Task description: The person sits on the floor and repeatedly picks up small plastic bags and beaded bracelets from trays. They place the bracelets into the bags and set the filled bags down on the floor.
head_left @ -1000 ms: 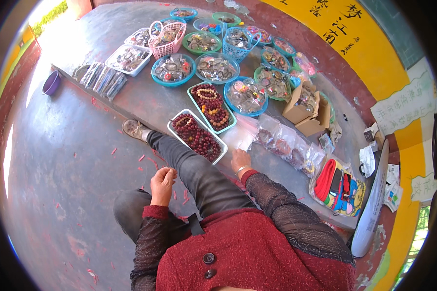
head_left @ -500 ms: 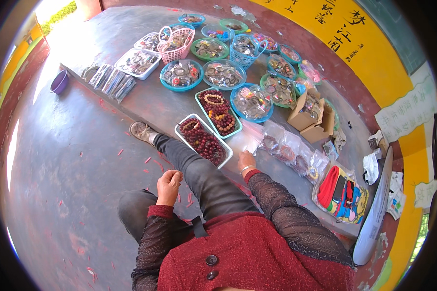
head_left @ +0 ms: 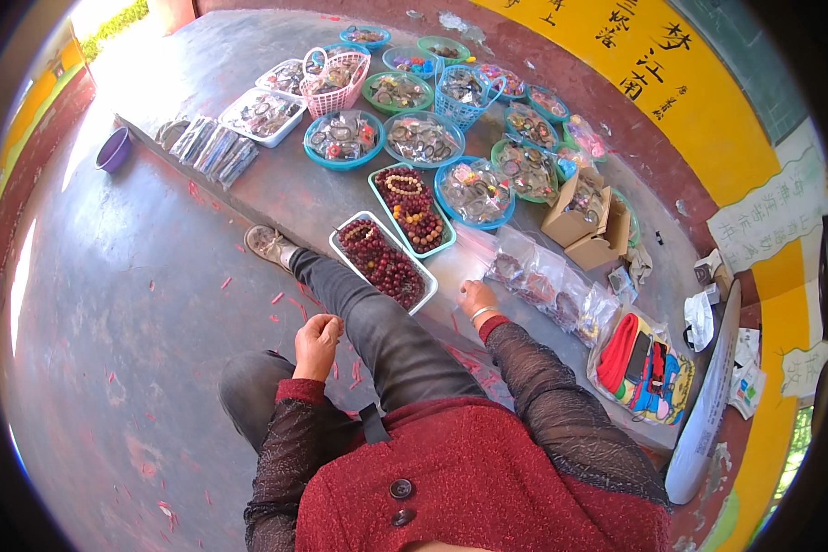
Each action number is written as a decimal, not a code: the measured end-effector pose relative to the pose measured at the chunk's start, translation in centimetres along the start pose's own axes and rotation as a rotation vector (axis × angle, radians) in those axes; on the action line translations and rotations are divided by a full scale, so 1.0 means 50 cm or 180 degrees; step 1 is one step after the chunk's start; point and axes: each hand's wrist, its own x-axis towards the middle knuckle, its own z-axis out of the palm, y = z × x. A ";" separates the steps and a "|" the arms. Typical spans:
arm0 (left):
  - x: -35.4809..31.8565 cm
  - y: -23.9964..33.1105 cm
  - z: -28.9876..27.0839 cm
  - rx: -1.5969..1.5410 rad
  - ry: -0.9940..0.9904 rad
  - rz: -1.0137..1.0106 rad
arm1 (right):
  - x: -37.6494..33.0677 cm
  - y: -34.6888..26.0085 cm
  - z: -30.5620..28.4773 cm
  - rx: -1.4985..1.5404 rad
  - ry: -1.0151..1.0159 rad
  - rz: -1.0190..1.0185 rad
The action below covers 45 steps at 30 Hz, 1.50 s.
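My left hand (head_left: pixel 317 344) hangs over my bent knee, its fingers curled together. Whatever they may hold is too small to make out. On the right, my right hand (head_left: pixel 477 300), with a bangle at the wrist, is closed beside a clear plastic bag (head_left: pixel 457 264). I cannot see whether its fingertips grip the bag or something small. Left of this hand stands a white tray (head_left: pixel 430 293) heaped with dark red bead bracelets (head_left: pixel 384 267). Behind it, a pale green tray (head_left: pixel 452 241) holds more red beads (head_left: pixel 418 221) and some yellowish ones.
Clear bags of bracelets (head_left: pixel 547 285) lie to the right, near a colourful bag (head_left: pixel 639 368). Several basins and baskets of packaged goods, including a blue basin (head_left: pixel 511 218) and a pink basket (head_left: pixel 313 101), stand farther back. An open cardboard box (head_left: pixel 591 248) is at right, a purple bowl (head_left: pixel 113 152) far left.
My right hand has shifted slightly to the right. My left hand has moved only a little, its fingers still curled. The trays and basins stay in place.
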 end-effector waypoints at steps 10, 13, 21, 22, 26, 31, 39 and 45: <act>0.000 -0.008 0.003 0.0188 0.0033 0.0018 | 0.004 -0.003 0.052 -0.0247 0.0217 -0.0162; 0.000 -0.002 0.004 0.0191 0.0014 -0.0004 | 0.011 0.004 0.038 -0.0239 0.0072 -0.0199; 0.002 -0.017 0.007 0.0156 0.0192 0.0210 | -0.001 0.019 -0.031 -0.1063 0.0592 -0.1132; 0.000 -0.010 0.007 0.0139 0.0197 0.0197 | -0.005 0.018 -0.046 -0.1061 0.0674 -0.1207; -0.008 0.007 0.008 0.0095 0.0211 0.0132 | -0.012 0.025 -0.101 -0.0986 0.0731 -0.1189; -0.006 0.003 0.005 -0.0071 -0.0132 -0.0082 | -0.063 -0.037 -0.197 0.0268 0.1137 -0.1312; -0.036 0.082 0.004 -0.1461 -0.0772 -0.1498 | -0.255 -0.284 -0.288 0.0840 0.1065 -0.3261; -0.048 0.101 -0.016 -0.2205 -0.0960 -0.1287 | -0.314 -0.336 -0.270 0.0373 0.0549 -0.4403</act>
